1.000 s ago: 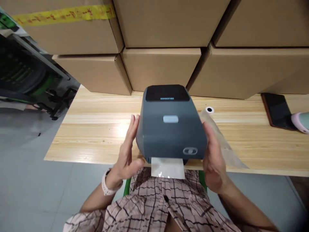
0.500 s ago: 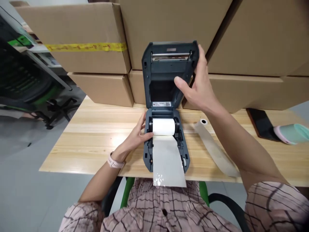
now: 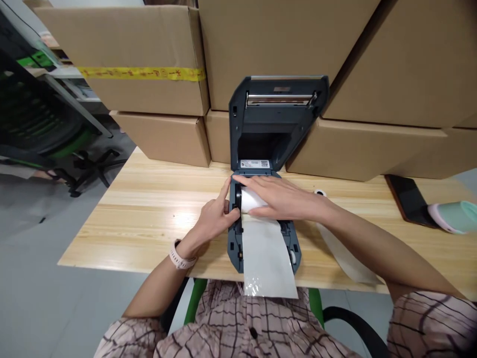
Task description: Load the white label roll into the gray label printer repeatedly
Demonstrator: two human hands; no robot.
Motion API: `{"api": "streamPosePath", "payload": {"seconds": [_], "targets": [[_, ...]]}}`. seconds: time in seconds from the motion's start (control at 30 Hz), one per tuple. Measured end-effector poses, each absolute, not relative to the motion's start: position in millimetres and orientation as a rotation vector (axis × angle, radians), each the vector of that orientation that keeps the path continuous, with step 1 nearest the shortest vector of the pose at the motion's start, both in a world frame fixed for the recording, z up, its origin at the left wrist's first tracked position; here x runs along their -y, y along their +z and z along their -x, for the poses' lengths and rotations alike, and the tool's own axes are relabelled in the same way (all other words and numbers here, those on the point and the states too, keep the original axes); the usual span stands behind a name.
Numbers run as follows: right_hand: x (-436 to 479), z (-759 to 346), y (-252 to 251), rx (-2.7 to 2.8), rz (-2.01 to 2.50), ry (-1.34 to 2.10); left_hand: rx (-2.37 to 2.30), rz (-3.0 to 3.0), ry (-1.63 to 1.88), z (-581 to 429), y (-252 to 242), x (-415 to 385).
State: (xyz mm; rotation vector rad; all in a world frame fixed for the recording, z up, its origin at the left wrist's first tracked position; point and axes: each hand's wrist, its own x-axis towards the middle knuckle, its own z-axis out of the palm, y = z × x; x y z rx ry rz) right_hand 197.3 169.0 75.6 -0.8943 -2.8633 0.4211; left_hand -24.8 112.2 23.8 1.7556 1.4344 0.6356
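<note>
A dark grey label printer (image 3: 233,238) stands at the table's near edge with its lid (image 3: 278,112) raised upright. Inside lies a white paper roll (image 3: 250,199), and its strip (image 3: 266,258) runs out over the front. My right hand (image 3: 281,199) lies flat across the roll, fingers stretched out to the left. My left hand (image 3: 216,216) rests against the printer's left side, index finger up by the roll holder and thumb pressing at the roll's left end.
Stacked cardboard boxes (image 3: 149,84) wall off the back of the wooden table (image 3: 149,219). A second paper strip (image 3: 345,253) trails right of the printer. A dark phone (image 3: 410,201) and a mint-and-pink object (image 3: 454,216) lie at far right. An office chair (image 3: 44,129) stands left.
The printer's lid went from closed to fully raised. My right hand let go of the lid and came down onto the paper roll. My left hand stayed at the printer's left side.
</note>
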Motion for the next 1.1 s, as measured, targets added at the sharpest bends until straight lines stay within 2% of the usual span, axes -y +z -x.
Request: {"api": "streamPosePath", "payload": {"seconds": [0.1,0.23,0.37,0.47,0.57,0.77,0.93,1.1], "targets": [[-183,-191,75,3.010,0.964,0.642,-1.414,-1.748,0.632,23,29,-113],[-191,-185,81,3.023,1.067,0.722,-1.424,-1.784,0.563,23,34,-114],[-180,-210,102,2.846,0.838,0.902,-1.401,-1.759,0.562,25,33,-114],[-171,-252,122,2.608,0.734,0.907,-1.377,-1.748,0.589,25,30,-114],[-169,-295,132,2.411,0.873,0.809,-1.379,-1.752,0.602,25,30,-113],[-194,-329,97,2.154,1.365,0.720,-1.365,-1.736,0.617,25,27,-114],[-219,-314,60,2.076,1.413,0.778,-1.321,-1.724,0.666,26,23,-114],[-223,-308,42,2.128,1.464,0.844,-1.333,-1.710,0.656,26,24,-115]]}}
